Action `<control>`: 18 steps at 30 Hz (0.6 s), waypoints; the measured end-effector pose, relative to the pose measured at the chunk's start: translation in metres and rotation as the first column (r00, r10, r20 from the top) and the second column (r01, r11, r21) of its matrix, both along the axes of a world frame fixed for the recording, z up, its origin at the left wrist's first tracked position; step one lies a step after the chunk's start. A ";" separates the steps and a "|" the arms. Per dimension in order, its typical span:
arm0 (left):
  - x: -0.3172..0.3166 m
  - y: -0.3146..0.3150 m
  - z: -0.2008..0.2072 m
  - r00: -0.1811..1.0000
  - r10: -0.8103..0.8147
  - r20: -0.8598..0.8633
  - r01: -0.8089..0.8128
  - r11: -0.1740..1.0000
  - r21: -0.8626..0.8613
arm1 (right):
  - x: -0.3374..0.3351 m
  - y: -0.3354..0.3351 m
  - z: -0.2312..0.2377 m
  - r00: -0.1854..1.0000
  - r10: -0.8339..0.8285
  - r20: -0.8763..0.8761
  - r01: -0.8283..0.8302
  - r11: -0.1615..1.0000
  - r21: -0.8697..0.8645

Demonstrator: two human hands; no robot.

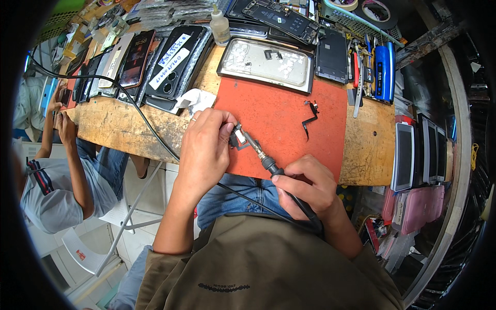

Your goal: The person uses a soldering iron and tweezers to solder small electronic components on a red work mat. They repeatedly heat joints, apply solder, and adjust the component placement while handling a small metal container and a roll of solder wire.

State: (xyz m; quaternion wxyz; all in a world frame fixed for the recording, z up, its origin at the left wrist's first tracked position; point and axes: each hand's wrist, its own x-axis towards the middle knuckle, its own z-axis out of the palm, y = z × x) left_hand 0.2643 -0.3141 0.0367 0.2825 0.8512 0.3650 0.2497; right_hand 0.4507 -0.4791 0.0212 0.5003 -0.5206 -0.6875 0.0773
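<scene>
My right hand (308,187) is closed round the handle of a soldering iron (269,164), whose tip points up and left. That tip reaches a small phone part (239,136), black with a white patch, at the fingertips of my left hand (206,147). Thumb and forefinger of the left hand pinch the part just above the orange mat (284,129). Farther right on the mat lies a thin black flex cable (311,120), bent in a zigzag. Where exactly the tip touches the part is too small to make out.
Behind the mat stands a metal tray (266,81) with small bits in it, beside a dropper bottle (219,27). Phones (173,62) line the left, tools and a blue case (382,70) the right. The iron's cable crosses my lap. At left another person's hands (63,121) hold a phone.
</scene>
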 end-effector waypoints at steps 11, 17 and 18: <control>-0.001 0.000 -0.001 1.000 0.005 0.016 -0.005 1.000 0.001 | 0.000 0.000 0.000 1.000 0.005 0.004 -0.005 1.000 -0.007; -0.001 -0.001 -0.001 1.000 0.008 0.018 -0.008 1.000 -0.003 | 0.000 -0.001 0.000 1.000 0.007 0.000 -0.007 1.000 -0.016; -0.001 0.000 -0.001 1.000 0.006 0.020 -0.006 1.000 0.001 | 0.000 -0.001 0.000 1.000 0.004 -0.006 -0.004 1.000 -0.009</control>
